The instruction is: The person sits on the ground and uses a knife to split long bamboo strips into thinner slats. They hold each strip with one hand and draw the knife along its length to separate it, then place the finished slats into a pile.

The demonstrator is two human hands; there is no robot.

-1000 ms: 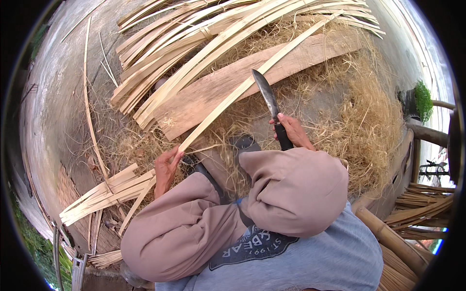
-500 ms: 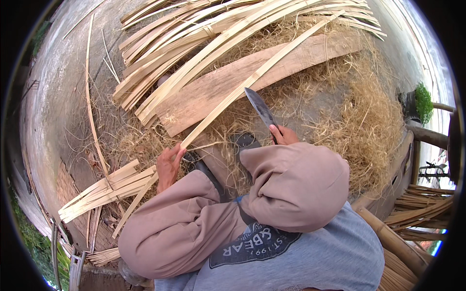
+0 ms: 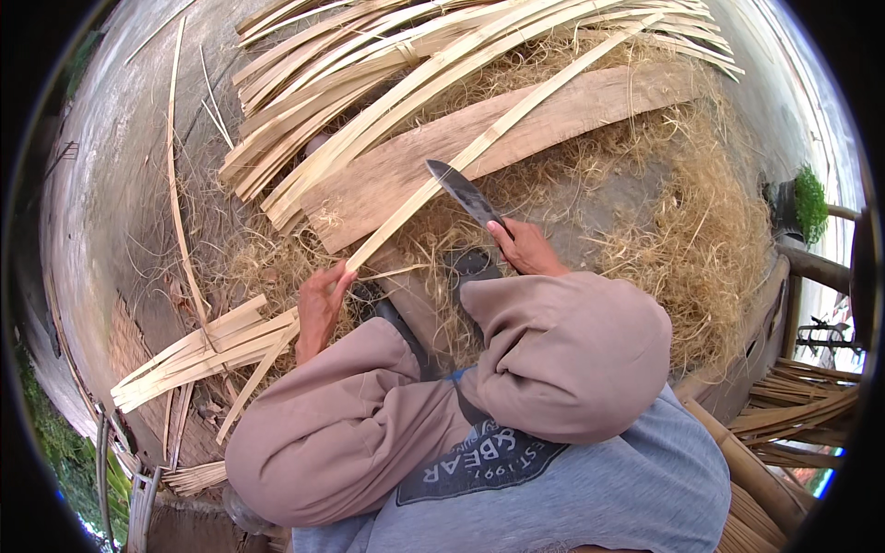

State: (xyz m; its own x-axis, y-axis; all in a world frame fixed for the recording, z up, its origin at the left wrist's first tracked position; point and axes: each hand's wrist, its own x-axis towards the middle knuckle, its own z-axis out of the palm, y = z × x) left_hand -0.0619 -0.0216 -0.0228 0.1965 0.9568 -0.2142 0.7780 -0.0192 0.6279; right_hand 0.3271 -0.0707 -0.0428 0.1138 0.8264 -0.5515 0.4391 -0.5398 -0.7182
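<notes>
Long pale bamboo strip (image 3: 498,134) pinched near its closer end between thumb and fingers of left hand (image 3: 323,300); strip laid slantwise across flat wooden board (image 3: 572,115), far end stretched beyond it; dark-bladed knife (image 3: 464,194) clamped in right hand (image 3: 527,247), fingers wrapped on handle; blade tip crossed over strip, contact cannot be told; large stack of strips (image 3: 369,101) set beyond board; shorter strips (image 3: 207,355) heaped beside left forearm; curly shavings (image 3: 687,249) strewn around board, piled thickest at right.
</notes>
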